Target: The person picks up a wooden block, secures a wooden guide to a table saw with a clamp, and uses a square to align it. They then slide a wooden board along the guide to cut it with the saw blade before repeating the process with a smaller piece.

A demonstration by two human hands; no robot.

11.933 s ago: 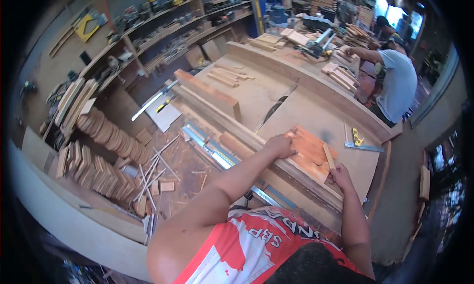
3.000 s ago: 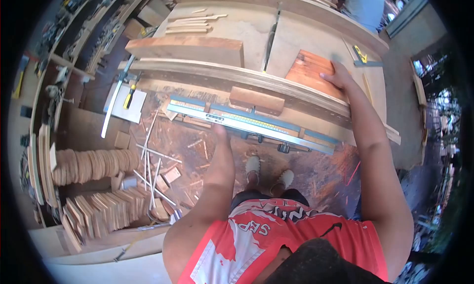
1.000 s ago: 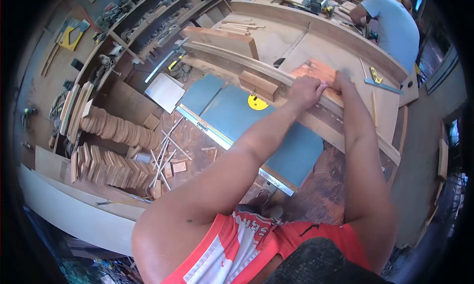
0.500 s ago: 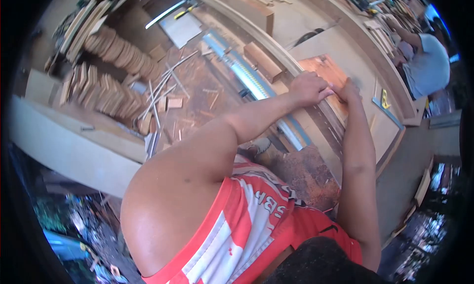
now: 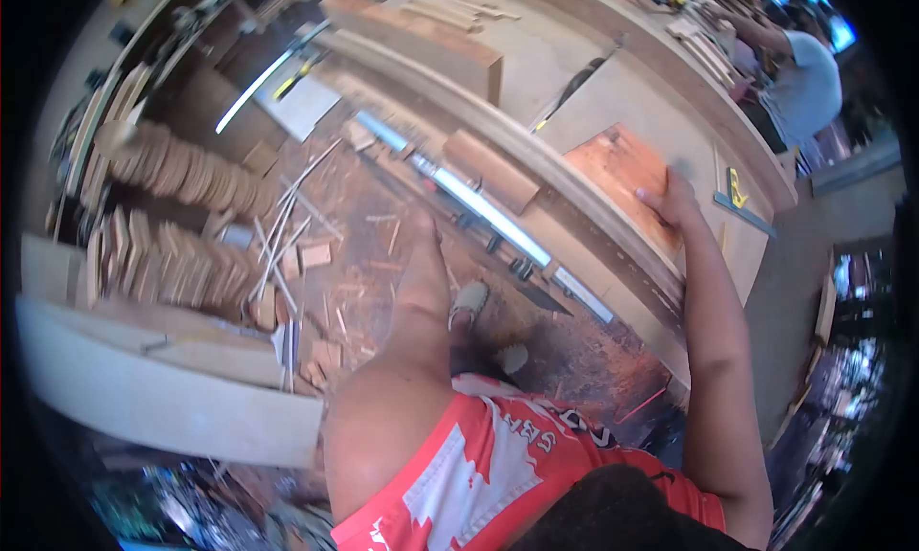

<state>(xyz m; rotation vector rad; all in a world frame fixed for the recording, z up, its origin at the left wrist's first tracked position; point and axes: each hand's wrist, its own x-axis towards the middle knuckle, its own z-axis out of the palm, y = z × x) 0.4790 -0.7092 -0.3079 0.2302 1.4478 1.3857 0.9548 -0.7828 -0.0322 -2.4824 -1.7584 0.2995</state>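
Observation:
A reddish-brown wooden board [image 5: 622, 173] lies at a slant on the workbench, beside its raised wooden rail. My right hand [image 5: 674, 204] grips the near right edge of this board, the thumb resting over its face and the other fingers partly hidden at the edge. My left hand [image 5: 423, 229] is off the board, low over the floor and to the left of the bench. It looks small and blurred, and its fingers cannot be made out. A long metal-railed tool or guide [image 5: 483, 202] runs along the bench's near side, between my two hands.
A yellow-handled square [image 5: 735, 192] lies right of the board. A long wooden beam [image 5: 412, 44] and thin strips sit at the back. Stacked cut wood pieces [image 5: 163, 264] stand at left; offcuts and sawdust cover the floor [image 5: 373, 254]. Another person [image 5: 802, 87] bends over wood at far right.
My left hand has left the board and dropped down to the left. My right hand stays at the board's edge. The view has shifted, showing more of the floor.

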